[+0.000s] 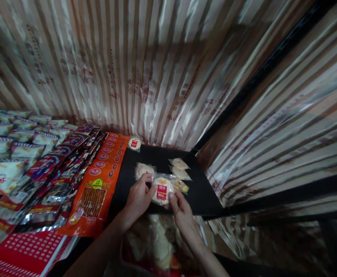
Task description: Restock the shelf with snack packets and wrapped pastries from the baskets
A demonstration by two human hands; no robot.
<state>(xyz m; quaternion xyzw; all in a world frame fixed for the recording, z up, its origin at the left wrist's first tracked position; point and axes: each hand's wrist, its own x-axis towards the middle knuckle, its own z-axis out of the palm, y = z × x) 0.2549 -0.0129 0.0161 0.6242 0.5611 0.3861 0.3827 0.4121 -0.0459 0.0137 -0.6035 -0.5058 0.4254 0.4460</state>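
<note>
A clear packet of round white rice crackers [161, 189] with a red label is held over the black shelf [197, 192]. My left hand [138, 195] grips its left side, with the thumb on the front. At the lower right edge, my right hand [181, 207] pinches the same packet. Just behind my left fingers lies another cracker packet [144, 169], partly covered. To the right, two pale cracker packets [180, 168] overlap on the shelf, and a small yellowish packet [181, 187] sits below them, partly hidden. One more labelled cracker packet [134, 143] rests at the back left corner.
Orange snack-stick bags [99, 184] lie along the shelf's left side. Beyond them are rows of dark shiny bags [55, 165] and white snack bags [26, 150]. Striped plastic sheeting [145, 69] hangs behind, with a black frame bar [255, 77] at right. Below my hands is a bulky plastic-wrapped bundle [159, 246].
</note>
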